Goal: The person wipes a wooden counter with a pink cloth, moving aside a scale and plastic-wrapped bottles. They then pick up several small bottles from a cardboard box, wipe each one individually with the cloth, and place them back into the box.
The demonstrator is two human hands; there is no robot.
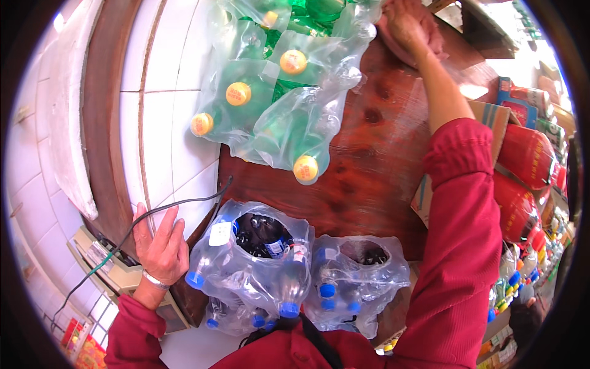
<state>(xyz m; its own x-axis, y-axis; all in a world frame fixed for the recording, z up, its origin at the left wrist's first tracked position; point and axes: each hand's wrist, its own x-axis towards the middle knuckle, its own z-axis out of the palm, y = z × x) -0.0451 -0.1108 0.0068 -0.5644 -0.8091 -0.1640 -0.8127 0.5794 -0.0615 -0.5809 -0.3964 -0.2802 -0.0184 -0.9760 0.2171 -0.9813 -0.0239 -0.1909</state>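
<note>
My left hand [161, 249] is at the lower left, fingers spread, beside a dark cable [179, 201] that crosses its fingertips; it grips nothing. At the top, my right hand [408, 23] touches a pinkish cloth-like item [394, 44] on the red-brown wooden surface [378, 161]; whether its fingers close on it cannot be told. Left of that hand lies a shrink-wrapped pack of green bottles with yellow caps [276, 101]. Nearer my body stand two plastic-wrapped packs of dark drink bottles with blue caps, one on the left [249, 272] and one on the right [357, 281].
White tiles [173, 115] run along the left, with a beige device [170, 313] below. At the right are a cardboard box [491, 122], large red containers [525, 157] and many small bottles [516, 276]. A wooden structure [488, 27] stands at the upper right.
</note>
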